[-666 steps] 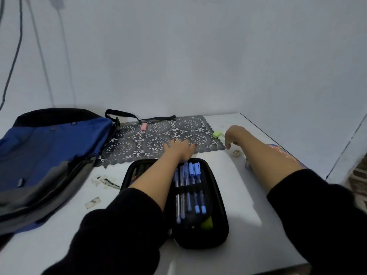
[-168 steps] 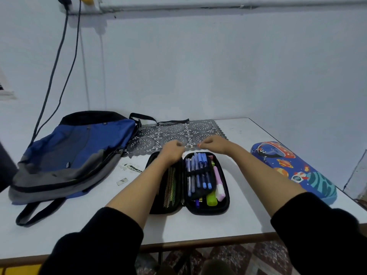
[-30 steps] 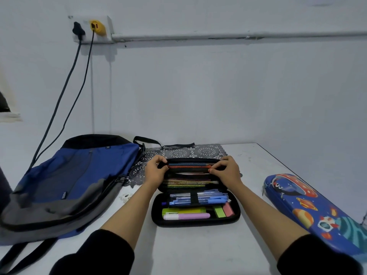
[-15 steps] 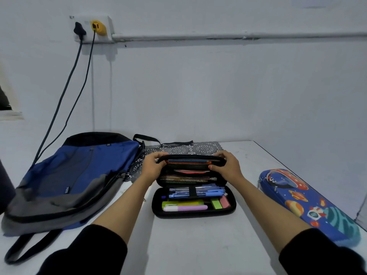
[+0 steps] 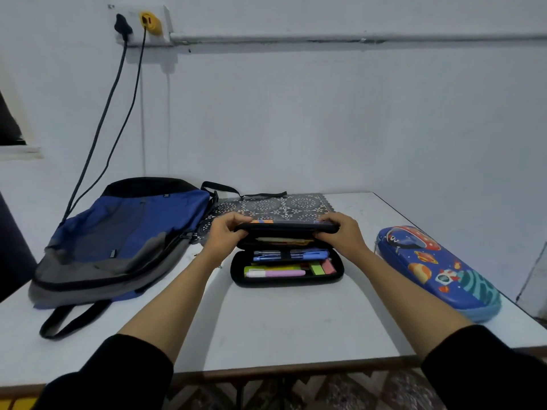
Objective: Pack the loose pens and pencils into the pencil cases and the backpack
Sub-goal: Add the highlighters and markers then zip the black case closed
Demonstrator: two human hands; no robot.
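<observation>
A black pencil case (image 5: 287, 281) lies in the middle of the white table (image 5: 290, 327), its lid (image 5: 285, 227) swung down low over the base. My left hand (image 5: 223, 235) grips the lid's left end and my right hand (image 5: 343, 236) grips its right end. In the base lie blue pens (image 5: 291, 255), a pink highlighter (image 5: 276, 273) and green and pink erasers (image 5: 322, 267). A blue and grey backpack (image 5: 118, 241) lies flat at the left. A blue space-print pencil case (image 5: 438, 270), zipped closed, lies at the right.
A dark lace mat (image 5: 284, 204) lies behind the black case, by the wall. Two cables (image 5: 112, 113) hang from a wall socket (image 5: 142, 23) down behind the backpack. The table's front edge (image 5: 266, 369) is near my forearms, patterned floor below.
Both hands have brought the lid of the black pencil case forward and down, so it now hangs nearly level over the base. The camera view has drawn back slightly.
</observation>
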